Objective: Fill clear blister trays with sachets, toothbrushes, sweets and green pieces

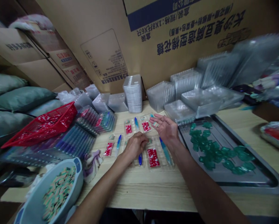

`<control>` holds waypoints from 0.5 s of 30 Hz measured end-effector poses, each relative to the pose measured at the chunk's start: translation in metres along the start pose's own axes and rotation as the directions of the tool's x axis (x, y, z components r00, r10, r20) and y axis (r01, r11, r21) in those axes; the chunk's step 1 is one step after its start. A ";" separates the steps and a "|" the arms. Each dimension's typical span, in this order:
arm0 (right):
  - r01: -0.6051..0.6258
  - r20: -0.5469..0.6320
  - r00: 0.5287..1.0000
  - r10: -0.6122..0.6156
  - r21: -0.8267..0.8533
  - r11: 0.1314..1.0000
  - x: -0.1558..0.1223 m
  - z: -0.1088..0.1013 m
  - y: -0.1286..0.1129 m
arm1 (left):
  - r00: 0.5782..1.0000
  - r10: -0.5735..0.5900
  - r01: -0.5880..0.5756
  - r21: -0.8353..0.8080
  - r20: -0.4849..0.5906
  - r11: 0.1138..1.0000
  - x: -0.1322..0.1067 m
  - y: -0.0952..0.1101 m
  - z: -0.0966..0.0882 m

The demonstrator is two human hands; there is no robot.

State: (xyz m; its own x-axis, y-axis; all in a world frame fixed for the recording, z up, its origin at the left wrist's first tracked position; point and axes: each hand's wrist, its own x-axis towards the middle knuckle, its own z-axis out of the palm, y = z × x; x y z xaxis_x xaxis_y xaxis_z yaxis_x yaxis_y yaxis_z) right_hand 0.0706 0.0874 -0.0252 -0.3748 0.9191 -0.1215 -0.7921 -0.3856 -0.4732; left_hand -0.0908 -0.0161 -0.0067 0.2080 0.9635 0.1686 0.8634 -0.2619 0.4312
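My left hand (136,145) is over the middle of the table, fingers pinched together above a clear plastic tray. Whatever sits between the fingertips is hidden. Palm up, my right hand (165,128) has its fingers stretched out, with small pale green-and-white pieces (155,124) resting on them. Several clear trays lie around both hands, each with a red patterned packet (153,157) and a blue pen-like stick (165,150). Another such packet (109,149) lies in a tray to the left, beside its own blue stick (119,143).
At lower left, a light blue basin (78,179) holds many small striped pieces. A red basket (67,116) rests on stacked filled trays (75,141). Stacks of clear trays (133,93) line the cardboard box (102,40). A metal tray (223,183) with green pieces (211,149) is on the right.
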 end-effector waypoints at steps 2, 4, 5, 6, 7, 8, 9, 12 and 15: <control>-0.001 -0.008 1.000 0.001 -0.003 1.000 -0.001 0.000 0.001 | 0.999 -0.002 0.003 -0.028 0.032 1.000 0.002 -0.002 0.004; -0.002 -0.020 1.000 0.002 -0.007 1.000 -0.002 0.001 0.002 | 0.998 -0.022 0.023 -0.012 0.059 1.000 0.010 -0.006 0.007; 0.000 -0.028 1.000 0.000 -0.009 1.000 -0.002 0.001 0.002 | 0.996 -0.035 0.034 0.009 0.078 0.999 0.015 -0.008 0.009; 0.000 -0.035 0.999 -0.001 -0.013 1.000 -0.002 0.002 0.002 | 0.994 -0.048 0.044 0.038 0.101 0.998 0.020 -0.009 0.009; -0.001 -0.040 0.999 0.000 -0.019 1.000 -0.002 0.002 0.002 | 0.991 -0.059 0.050 0.070 0.124 0.996 0.025 -0.010 0.010; -0.007 -0.045 0.999 0.005 -0.028 1.000 -0.003 0.003 0.001 | 0.988 -0.064 0.050 0.101 0.142 0.994 0.029 -0.011 0.010; -0.020 -0.054 0.998 0.017 -0.041 0.999 -0.003 0.003 0.001 | 0.986 -0.059 0.038 0.130 0.154 0.991 0.031 -0.010 0.009; -0.077 -0.072 0.995 0.071 -0.087 0.993 -0.006 0.002 -0.001 | 0.985 0.001 -0.039 0.218 0.174 0.975 0.028 0.000 0.009; -0.086 -0.046 0.996 0.082 -0.110 0.990 -0.011 0.000 -0.005 | 0.985 -0.022 -0.029 0.297 0.169 0.954 0.014 0.014 0.014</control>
State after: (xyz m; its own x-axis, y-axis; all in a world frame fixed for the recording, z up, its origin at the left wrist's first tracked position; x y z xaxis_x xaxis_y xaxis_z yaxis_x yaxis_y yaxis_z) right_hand 0.0787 0.0790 -0.0219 -0.4155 0.8873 -0.2000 -0.6987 -0.4522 -0.5545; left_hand -0.0694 -0.0052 -0.0107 0.2634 0.9647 0.0071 0.9544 -0.2617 0.1433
